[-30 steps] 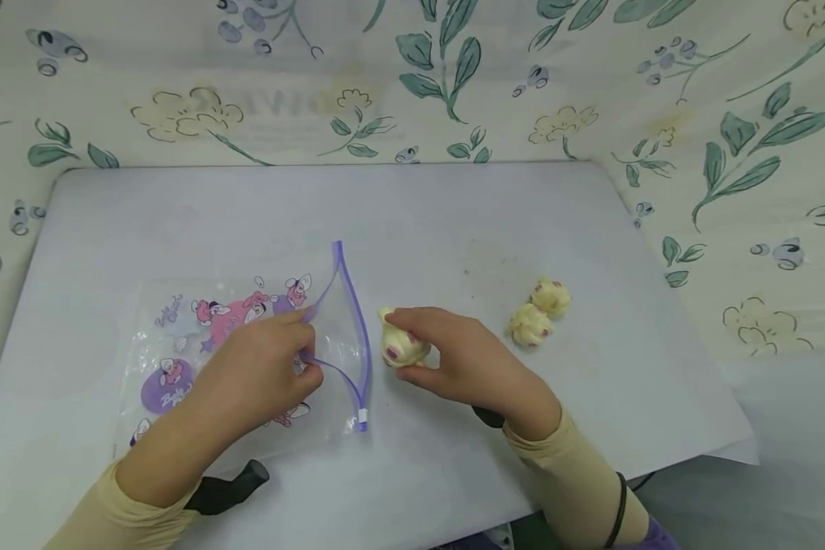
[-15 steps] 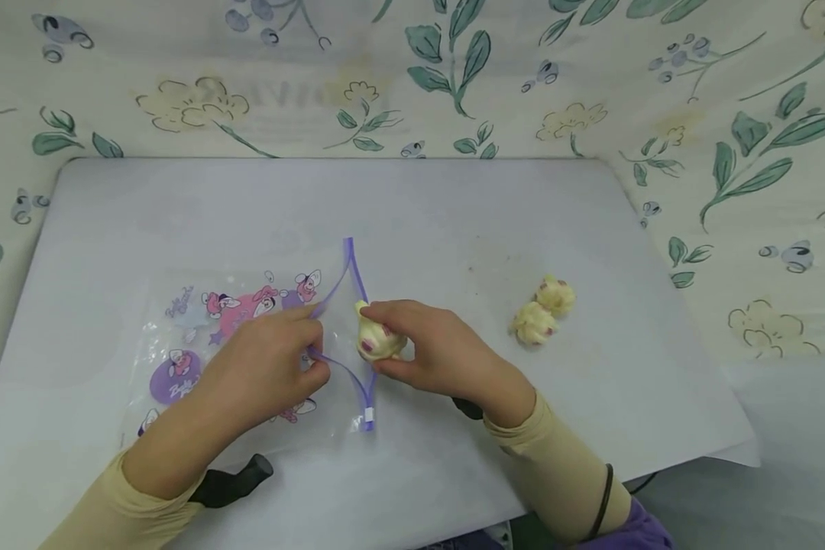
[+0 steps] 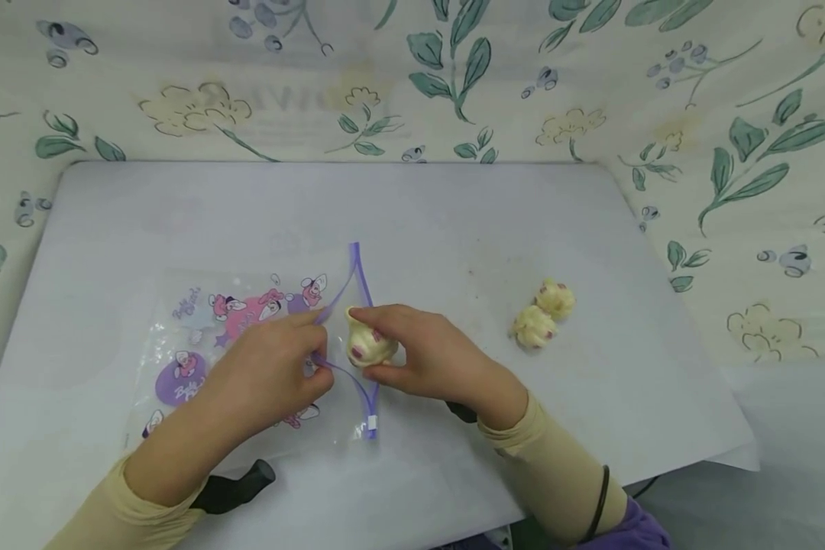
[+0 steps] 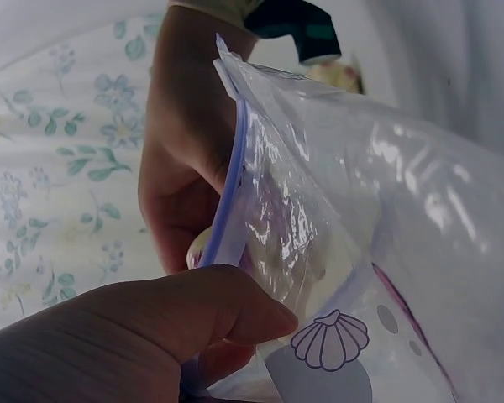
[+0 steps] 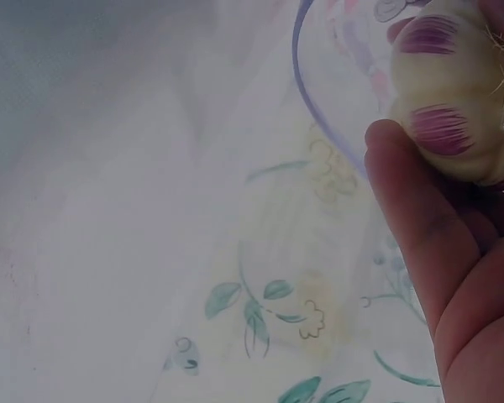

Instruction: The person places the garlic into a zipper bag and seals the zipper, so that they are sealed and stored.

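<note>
A clear zip bag [image 3: 179,328] with pink and purple cartoon prints lies on the left of the table, its purple-edged mouth spread apart. My left hand [image 3: 268,367] pinches one lip of that mouth between thumb and fingers, as the left wrist view also shows. My right hand [image 3: 440,355] grips a garlic bulb [image 3: 367,344], cream with purple streaks, right at the bag's mouth. In the right wrist view the garlic bulb [image 5: 454,92] shows thin roots at one side. Seen from the left wrist, the clear film partly covers the bulb.
Two more garlic bulbs [image 3: 543,313] sit touching each other at the right of the white table [image 3: 454,206]. A few dark specks lie near the middle. Floral cloth [image 3: 282,76] hangs behind the table. Black straps [image 3: 234,489] stick out at the wrists.
My right hand has carried the garlic bulb leftward, from beside the bag to its open mouth. The left hand keeps its pinch on the lip, shifting slightly right with the bag.
</note>
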